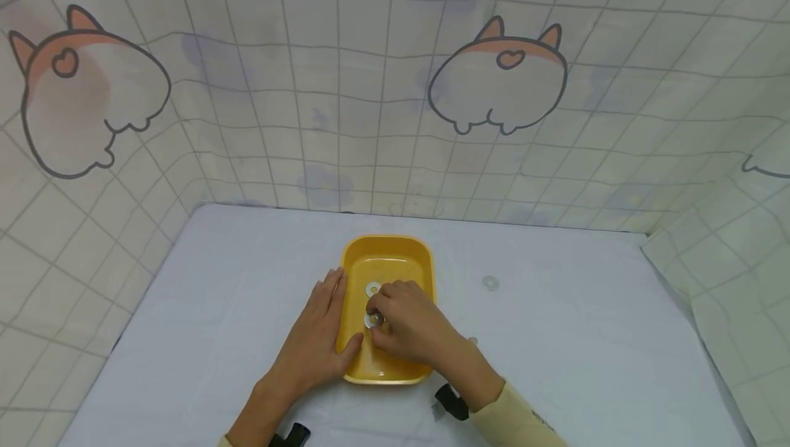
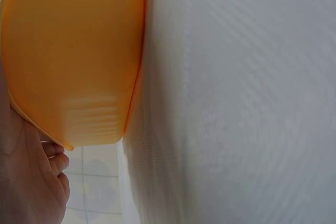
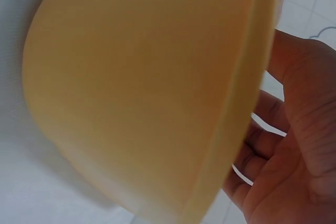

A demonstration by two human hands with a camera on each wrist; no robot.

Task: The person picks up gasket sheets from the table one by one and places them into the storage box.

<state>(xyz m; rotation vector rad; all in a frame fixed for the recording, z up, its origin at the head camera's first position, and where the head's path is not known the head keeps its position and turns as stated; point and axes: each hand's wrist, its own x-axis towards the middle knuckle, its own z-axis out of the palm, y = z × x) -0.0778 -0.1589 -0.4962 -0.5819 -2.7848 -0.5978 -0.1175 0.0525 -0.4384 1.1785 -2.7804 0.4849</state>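
Note:
A yellow plastic tray (image 1: 387,268) stands on the white-covered table before me. My left hand (image 1: 315,341) lies along its left rim, fingers extended and thumb over the edge; the left wrist view shows the palm beside the tray's outer wall (image 2: 79,51). Reaching over the right rim, my right hand (image 1: 410,323) has its thumb and index finger curled at a metal washer (image 1: 370,321) low over the tray floor, pinching at its edge. A second flat washer (image 1: 373,288) lies just beyond it. In the right wrist view the tray wall (image 3: 142,87) hides the fingertips and washers.
To the right of the tray, a pale washer-like disc (image 1: 490,283) lies on the white tablecloth (image 1: 574,317). Another small pale piece (image 1: 472,341) shows partly behind the right wrist. A grid-patterned curtain (image 1: 370,90) with cartoon animals borders the table at the back and sides.

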